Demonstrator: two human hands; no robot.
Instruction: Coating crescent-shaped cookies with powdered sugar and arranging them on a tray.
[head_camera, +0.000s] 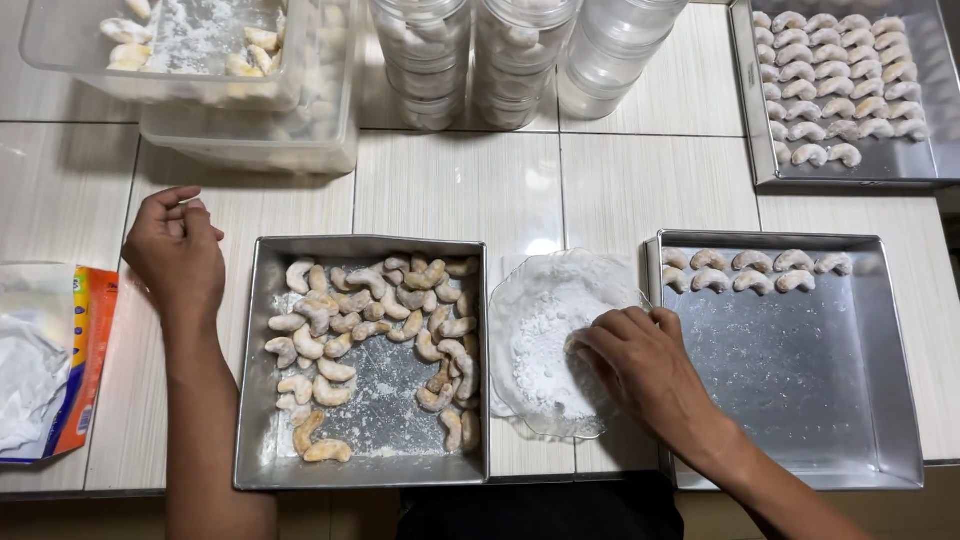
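Your right hand works in the glass dish of white powder; your left hand rests loosely curled on the tiled surface, holding nothing.

Your right fingertips are bunched together and pressed into the powder; whether they pinch a cookie there, you cannot tell. The bare crescent cookies lie just left of that grip in the square metal tray, their long axes pointing every way. The coated crescents sit in a row up and to the right of it, in the second tray. Your right hand is the nearer to both.
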